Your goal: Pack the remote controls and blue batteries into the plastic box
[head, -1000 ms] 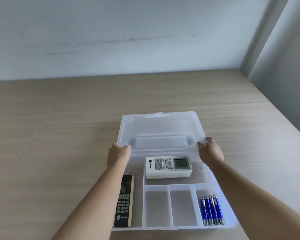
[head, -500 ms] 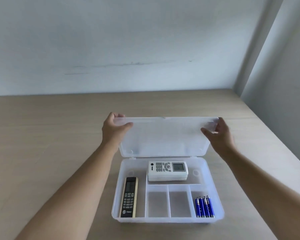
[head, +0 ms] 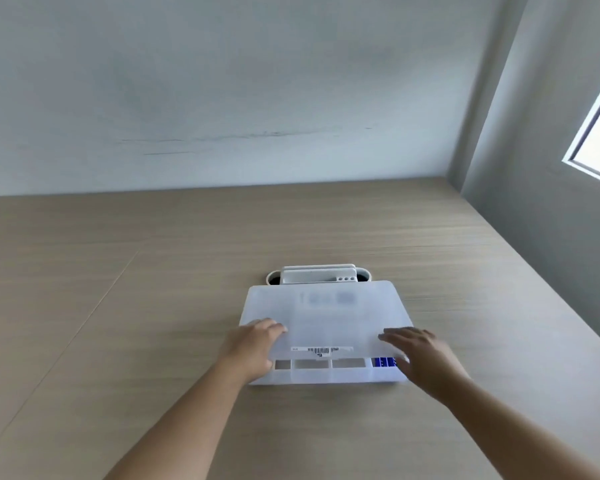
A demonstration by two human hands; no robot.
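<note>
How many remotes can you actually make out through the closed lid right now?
1. A blurred white remote shows faintly through the lid near the far edge of the plastic box. Any remote at the near left would be hidden under the left hand.

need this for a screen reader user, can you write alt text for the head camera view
A person's left hand and right hand rest flat on the lowered lid of a translucent plastic box on a wooden table. Blue batteries show through the box's front right corner, and a barcode sticker sits on the lid. A white handle juts out at the box's far edge.
</note>
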